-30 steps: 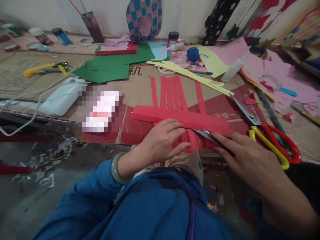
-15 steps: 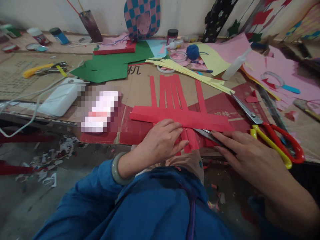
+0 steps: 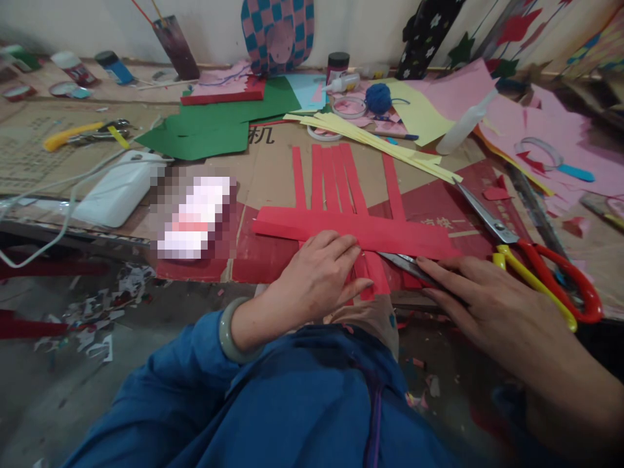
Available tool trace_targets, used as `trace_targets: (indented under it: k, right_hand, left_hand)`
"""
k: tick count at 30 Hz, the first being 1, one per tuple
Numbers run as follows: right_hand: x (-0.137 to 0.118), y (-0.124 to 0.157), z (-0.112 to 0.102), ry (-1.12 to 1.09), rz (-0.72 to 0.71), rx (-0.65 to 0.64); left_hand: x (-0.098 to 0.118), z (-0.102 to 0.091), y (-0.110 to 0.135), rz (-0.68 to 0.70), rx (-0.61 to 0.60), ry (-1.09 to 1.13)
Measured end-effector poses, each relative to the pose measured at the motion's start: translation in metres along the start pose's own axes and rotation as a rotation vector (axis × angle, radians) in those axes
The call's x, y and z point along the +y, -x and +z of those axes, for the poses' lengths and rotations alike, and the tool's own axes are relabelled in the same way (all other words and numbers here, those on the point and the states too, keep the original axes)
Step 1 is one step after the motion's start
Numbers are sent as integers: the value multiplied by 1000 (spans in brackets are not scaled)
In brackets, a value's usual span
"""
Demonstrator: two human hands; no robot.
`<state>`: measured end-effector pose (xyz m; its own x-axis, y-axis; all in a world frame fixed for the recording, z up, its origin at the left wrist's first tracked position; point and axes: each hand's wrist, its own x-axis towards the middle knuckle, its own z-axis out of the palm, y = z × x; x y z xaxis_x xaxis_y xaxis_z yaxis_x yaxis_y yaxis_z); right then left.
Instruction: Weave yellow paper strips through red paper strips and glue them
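Note:
My left hand [image 3: 319, 276] lies flat on the near ends of several red paper strips [image 3: 336, 175], fingers stretched out and pressing them down. A wide folded red paper band [image 3: 390, 235] lies crosswise over the strips. My right hand [image 3: 480, 302] rests flat, fingers extended, on a metal ruler [image 3: 407, 265] beside the strips at the board's front edge. Neither hand grips anything.
Red-and-yellow-handled scissors [image 3: 531, 253] lie right of my right hand. Yellow paper strips [image 3: 385, 146], green paper [image 3: 214, 127], pink paper [image 3: 560, 140], a blue yarn ball [image 3: 379, 99], glue bottles and tape rolls lie farther back. A white box [image 3: 114, 192] with cable sits left. Paper scraps litter the floor.
Both hands stay nearly still on the strips and the ruler; only the camera view has shifted slightly.

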<state>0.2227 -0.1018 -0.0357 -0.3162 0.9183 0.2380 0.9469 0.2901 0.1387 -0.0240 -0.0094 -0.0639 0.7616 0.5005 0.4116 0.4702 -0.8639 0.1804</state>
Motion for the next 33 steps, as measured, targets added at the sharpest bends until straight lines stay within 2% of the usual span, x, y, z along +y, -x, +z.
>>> trace_targets:
  k: [7, 15, 23, 33]
  right_hand:
    - [1, 1, 1, 27, -29, 52]
    - [1, 1, 2, -34, -6, -3]
    - [0, -4, 3, -32, -59, 16]
    - [-2, -8, 3, 9, -111, 60]
  left_hand:
    - [0, 0, -1, -8, -10, 12]
    - [1, 0, -2, 14, 22, -12]
    - [1, 0, -2, -5, 8, 11]
    - [0, 0, -2, 11, 53, -5]
